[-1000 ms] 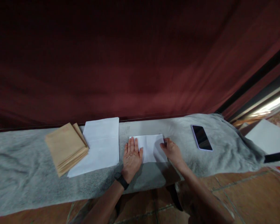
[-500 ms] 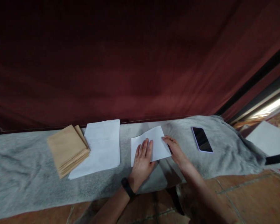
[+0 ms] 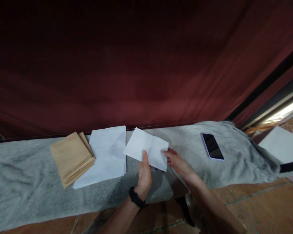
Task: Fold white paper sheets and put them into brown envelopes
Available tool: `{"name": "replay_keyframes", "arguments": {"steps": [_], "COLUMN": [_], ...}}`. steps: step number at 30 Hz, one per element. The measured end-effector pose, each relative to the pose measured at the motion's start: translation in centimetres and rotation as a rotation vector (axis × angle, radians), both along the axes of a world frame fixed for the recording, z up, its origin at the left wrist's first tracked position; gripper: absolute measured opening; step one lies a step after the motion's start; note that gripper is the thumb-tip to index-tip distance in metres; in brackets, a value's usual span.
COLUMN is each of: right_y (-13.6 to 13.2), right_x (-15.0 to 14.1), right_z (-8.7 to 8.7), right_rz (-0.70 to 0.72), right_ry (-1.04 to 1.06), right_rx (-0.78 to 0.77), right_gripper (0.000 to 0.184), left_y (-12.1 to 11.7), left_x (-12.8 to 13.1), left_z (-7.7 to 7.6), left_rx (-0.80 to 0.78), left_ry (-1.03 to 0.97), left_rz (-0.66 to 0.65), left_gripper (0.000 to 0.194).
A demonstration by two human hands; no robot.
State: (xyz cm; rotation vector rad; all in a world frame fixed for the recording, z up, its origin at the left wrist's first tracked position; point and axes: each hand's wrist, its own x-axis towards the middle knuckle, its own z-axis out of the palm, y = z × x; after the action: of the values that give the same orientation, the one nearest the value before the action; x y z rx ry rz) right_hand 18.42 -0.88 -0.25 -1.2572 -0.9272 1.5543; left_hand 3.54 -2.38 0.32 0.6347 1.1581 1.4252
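Now both hands' fingers [image 3: 145, 156] pinch the creased paper [image 3: 138, 143], lifted and tilted differently.

Left hand [image 3: 145, 173] and right hand [image 3: 177, 163] in thumb-on-top grips

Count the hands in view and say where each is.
2. The left hand holds the creased white paper at its near edge; the right hand holds its right end.

From the wearer's head, a lone camera looks forward and down at the left hand [image 3: 145, 175] and right hand [image 3: 177, 163], its wide view spanning red fabric [image 3: 146, 81] ahead, nearer gray cloth [image 3: 26, 185] and tiled floor [image 3: 268, 208] below.
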Motion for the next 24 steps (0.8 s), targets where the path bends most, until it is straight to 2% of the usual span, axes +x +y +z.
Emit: {"name": "replay_keyframes", "arguments": {"steps": [4, 6, 8, 11, 13, 15, 19, 24], "right_y": [0.8, 1.3, 1.6, 1.4, 1.2, 1.0, 0.9, 0.7], "right_x": [1.2, 2.1, 2.9, 3.6, 3.9, 4.1, 4.2, 3.7], "right_z": [-0.5, -1.1, -1.8, -2.9, -3.4, -3.6, -3.5, -3.2], "right_rz": [-0.087, -0.055, -0.015, -0.035, -0.042, -0.008, 0.044, 0.062], "right_ry": [-0.142, -0.254, -0.398, -0.72, -0.925, -1.041, -1.139, -1.251], "right_rx": [0.107, 0.146, 0.173, 0.237, 0.26, 0.266, 0.246, 0.21], "right_gripper": [0.037, 0.032, 0.03, 0.04, 0.048, 0.053, 0.055, 0.058], "left_y": [0.2, 0.8, 1.5, 2.1, 2.0, 1.6, 0.6, -0.2], "left_x": [-1.1, -2.6, -4.4, -6.4, -7.0, -7.2, -7.3, -7.1], "left_z": [-0.3, -0.5, -1.1, -2.6, -3.5, -4.0, -3.7, -2.5], "left_rx": [0.016, 0.024, 0.01, -0.027, -0.013, 0.044, 0.163, 0.218], "left_ry": [-0.003, 0.048, 0.117, 0.278, 0.407, 0.548, 0.926, 1.267], "left_rz": [0.017, 0.06, 0.048, 0.033, -0.027, -0.095, -0.176, -0.21], "left_gripper": [0.052, 0.053, 0.058, 0.069, 0.074, 0.072, 0.062, 0.067]}}
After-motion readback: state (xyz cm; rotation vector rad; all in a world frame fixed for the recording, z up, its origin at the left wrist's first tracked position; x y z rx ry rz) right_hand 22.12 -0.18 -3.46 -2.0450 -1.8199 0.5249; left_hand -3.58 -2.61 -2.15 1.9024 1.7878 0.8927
